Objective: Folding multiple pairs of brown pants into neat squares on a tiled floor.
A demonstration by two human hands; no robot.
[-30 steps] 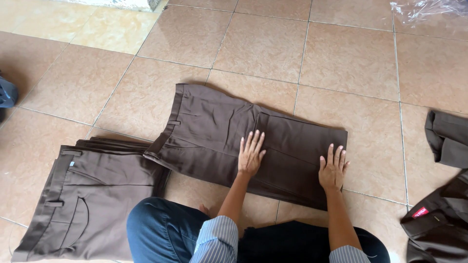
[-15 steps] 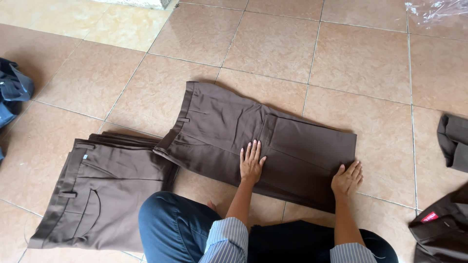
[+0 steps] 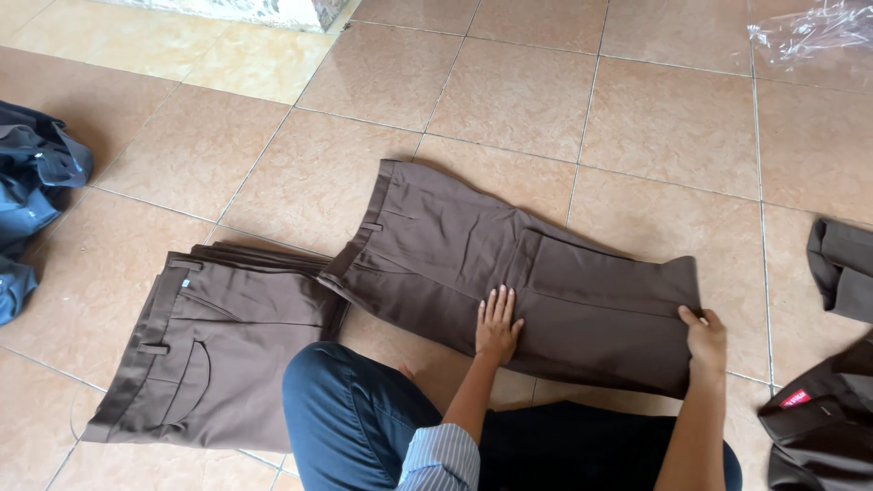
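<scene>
A pair of brown trousers (image 3: 546, 273) lies folded flat on the tiled floor in front of me, waistband to the left. My left hand (image 3: 496, 324) presses flat on its middle, fingers together. My right hand (image 3: 705, 338) grips the folded leg end at the right edge, thumb on top of the cloth. A second pair of brown trousers (image 3: 218, 345) lies folded at the left, its back pocket facing up, partly under the first pair's waistband.
My knee in blue jeans (image 3: 355, 418) is in the foreground. Dark blue cloth (image 3: 32, 195) is bunched at the left edge. More brown garments (image 3: 832, 382) lie at the right edge. A clear plastic bag (image 3: 809, 32) sits at the top right.
My right hand slid from lying flat on the trousers to the right leg end and closed on it. My left hand stayed pressed on the middle. The view shifted left.
</scene>
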